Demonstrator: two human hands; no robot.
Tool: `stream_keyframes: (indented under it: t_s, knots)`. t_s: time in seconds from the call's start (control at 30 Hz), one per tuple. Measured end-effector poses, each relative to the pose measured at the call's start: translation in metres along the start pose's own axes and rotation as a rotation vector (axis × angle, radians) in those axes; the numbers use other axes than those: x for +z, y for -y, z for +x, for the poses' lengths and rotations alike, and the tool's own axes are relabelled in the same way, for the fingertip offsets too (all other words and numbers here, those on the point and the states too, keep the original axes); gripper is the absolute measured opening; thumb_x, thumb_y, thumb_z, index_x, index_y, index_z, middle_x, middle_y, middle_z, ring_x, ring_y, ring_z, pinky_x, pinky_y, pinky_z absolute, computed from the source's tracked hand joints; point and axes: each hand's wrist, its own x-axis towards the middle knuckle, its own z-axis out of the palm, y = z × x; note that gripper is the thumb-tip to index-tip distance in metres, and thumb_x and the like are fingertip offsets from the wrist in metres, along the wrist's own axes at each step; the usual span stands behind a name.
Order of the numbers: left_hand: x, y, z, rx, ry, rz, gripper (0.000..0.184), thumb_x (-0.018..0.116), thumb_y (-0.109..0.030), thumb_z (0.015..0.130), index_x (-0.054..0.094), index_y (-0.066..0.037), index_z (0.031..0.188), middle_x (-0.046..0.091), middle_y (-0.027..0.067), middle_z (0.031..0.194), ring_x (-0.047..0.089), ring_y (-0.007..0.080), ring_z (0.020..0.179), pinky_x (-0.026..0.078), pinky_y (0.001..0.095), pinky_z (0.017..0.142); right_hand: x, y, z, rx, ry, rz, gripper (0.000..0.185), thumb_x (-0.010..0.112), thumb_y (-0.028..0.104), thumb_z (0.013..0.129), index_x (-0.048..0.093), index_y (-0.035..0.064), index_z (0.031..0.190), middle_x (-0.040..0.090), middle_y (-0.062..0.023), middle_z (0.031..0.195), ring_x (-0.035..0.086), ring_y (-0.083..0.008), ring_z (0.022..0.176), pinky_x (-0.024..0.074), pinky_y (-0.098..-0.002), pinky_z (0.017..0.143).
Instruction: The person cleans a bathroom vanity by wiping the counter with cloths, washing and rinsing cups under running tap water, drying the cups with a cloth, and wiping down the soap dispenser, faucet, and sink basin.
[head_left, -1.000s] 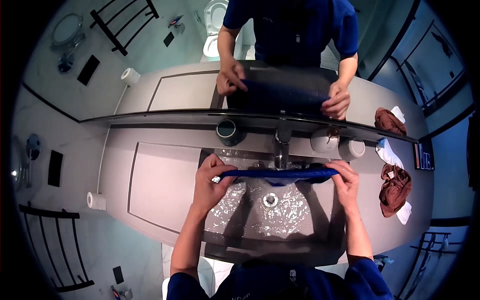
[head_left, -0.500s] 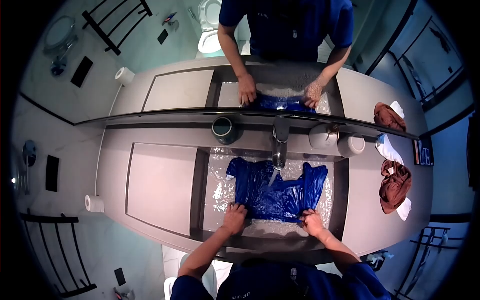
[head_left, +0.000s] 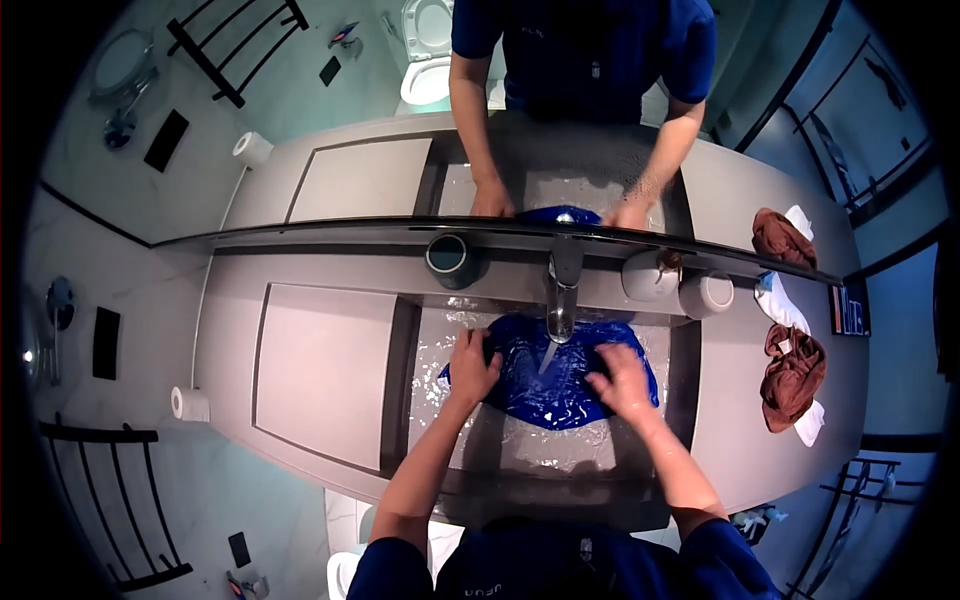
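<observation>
A soaked blue garment [head_left: 545, 395] lies bunched in the sink [head_left: 425, 440], in shallow water. From the faucet [head_left: 562, 290] a thin stream falls onto its middle. My left hand [head_left: 475, 367] is at the cloth's left edge, fingers apart and pointing away from me. Over the right part of the cloth is my right hand [head_left: 622, 380], its fingers spread and slightly blurred. Neither hand grips the fabric. Whether the fingertips touch it is hard to tell.
Behind the sink stand a dark cup [head_left: 448, 262], a white soap dispenser [head_left: 650, 275] and a white cup [head_left: 707, 294]. Brown cloth [head_left: 795, 378] with white cloth lies on the right counter. A mirror [head_left: 330, 180] rises along the back. A toilet roll [head_left: 190, 405] is at the left.
Both hands have let go of the garment's near edge and moved forward over its sides. The garment, spread out before, is now more bunched, its near edge farther from me.
</observation>
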Motion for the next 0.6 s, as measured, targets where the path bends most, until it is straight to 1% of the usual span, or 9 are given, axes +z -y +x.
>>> stream_keyframes:
  t_s: [0.07, 0.13, 0.27, 0.33, 0.37, 0.4, 0.47, 0.53, 0.6]
  knots:
    - [0.015, 0.019, -0.029, -0.060, 0.057, 0.001, 0.045, 0.074, -0.014, 0.074, 0.056, -0.001, 0.113, 0.052, 0.0214, 0.117, 0.052, 0.0405, 0.110, 0.042, 0.0488, 0.095, 0.050, 0.018, -0.019, 0.043, 0.103, -0.105, 0.066, 0.078, 0.037, 0.074, 0.056, 0.0091, 0.129, 0.049, -0.0137, 0.131, 0.045, -0.0356, 0.123, 0.0385, -0.0529, 0.097]
    - [0.029, 0.037, -0.060, -0.076, 0.043, 0.009, 0.046, 0.075, -0.015, 0.075, 0.056, 0.000, 0.115, 0.050, 0.0229, 0.121, 0.050, 0.0414, 0.113, 0.042, 0.0476, 0.097, 0.086, 0.027, -0.033, 0.066, 0.144, -0.378, 0.062, 0.078, 0.038, 0.073, 0.059, 0.0078, 0.123, 0.043, -0.0148, 0.140, 0.038, -0.0355, 0.131, 0.0344, -0.0574, 0.099]
    - [0.034, 0.040, -0.089, -0.165, -0.046, -0.075, 0.052, 0.075, -0.022, 0.079, 0.054, 0.002, 0.120, 0.045, 0.0271, 0.127, 0.045, 0.0443, 0.120, 0.040, 0.0448, 0.101, 0.104, 0.023, -0.040, 0.054, 0.129, -0.296, 0.045, 0.076, 0.033, 0.080, 0.062, 0.0052, 0.112, 0.055, -0.0153, 0.125, 0.050, -0.0291, 0.118, 0.0403, -0.0478, 0.094]
    - [0.041, 0.042, -0.092, -0.188, -0.086, -0.093, 0.059, 0.075, -0.030, 0.083, 0.051, 0.003, 0.125, 0.046, 0.0237, 0.130, 0.049, 0.0380, 0.119, 0.041, 0.0419, 0.100, 0.100, 0.040, -0.034, 0.518, 0.043, 0.899, 0.024, 0.069, 0.022, 0.089, 0.063, 0.0036, 0.103, 0.061, -0.0068, 0.096, 0.056, -0.0158, 0.090, 0.0439, -0.0316, 0.081]
    - [0.045, 0.039, -0.091, -0.384, -0.076, -0.406, 0.057, 0.072, -0.036, 0.086, 0.052, 0.000, 0.125, 0.046, 0.0193, 0.129, 0.049, 0.0342, 0.117, 0.042, 0.0402, 0.097, 0.086, 0.053, -0.033, 0.495, 0.042, 1.124, 0.014, 0.061, 0.014, 0.095, 0.063, 0.0035, 0.104, 0.054, 0.0039, 0.077, 0.047, -0.0054, 0.073, 0.0391, -0.0207, 0.069]
    - [0.048, 0.035, -0.088, -0.579, -0.062, -0.719, 0.055, 0.069, -0.041, 0.088, 0.053, -0.002, 0.125, 0.046, 0.0149, 0.128, 0.049, 0.0304, 0.115, 0.044, 0.0385, 0.095, 0.064, 0.070, -0.031, 0.508, 0.087, 1.254, 0.015, 0.058, 0.013, 0.097, 0.062, 0.0036, 0.108, 0.050, 0.0083, 0.082, 0.043, -0.0018, 0.076, 0.0376, -0.0196, 0.069]
    - [0.016, -0.025, -0.069, -1.017, 0.097, -0.952, 0.070, 0.044, -0.064, 0.094, 0.053, -0.004, 0.130, 0.057, 0.0080, 0.123, 0.056, 0.0245, 0.102, 0.048, 0.0352, 0.087, 0.024, 0.110, -0.029, 0.429, 0.058, 1.382, 0.016, 0.055, 0.011, 0.099, 0.061, 0.0036, 0.111, 0.051, 0.0085, 0.084, 0.044, -0.0019, 0.078, 0.0376, -0.0199, 0.071]
    - [0.042, -0.006, -0.065, -0.902, 0.352, -1.545, 0.071, 0.039, -0.066, 0.095, 0.057, -0.003, 0.124, 0.064, 0.0097, 0.111, 0.061, 0.0235, 0.098, 0.051, 0.0361, 0.088, -0.006, 0.145, -0.033, 0.417, 0.141, 1.526, 0.014, 0.054, 0.009, 0.098, 0.059, 0.0039, 0.110, 0.053, 0.0059, 0.086, 0.038, -0.0013, 0.071, 0.0334, -0.0189, 0.069]
    - [0.044, 0.002, -0.057, -0.839, 0.689, -1.982, 0.069, 0.047, -0.070, 0.090, 0.061, -0.006, 0.110, 0.066, 0.0096, 0.095, 0.065, 0.0209, 0.082, 0.055, 0.0360, 0.076, -0.015, 0.169, -0.037, 0.241, 0.110, 1.326, 0.017, 0.053, 0.008, 0.099, 0.059, 0.0041, 0.114, 0.056, 0.0018, 0.097, 0.050, -0.0062, 0.092, 0.0421, -0.0229, 0.083]
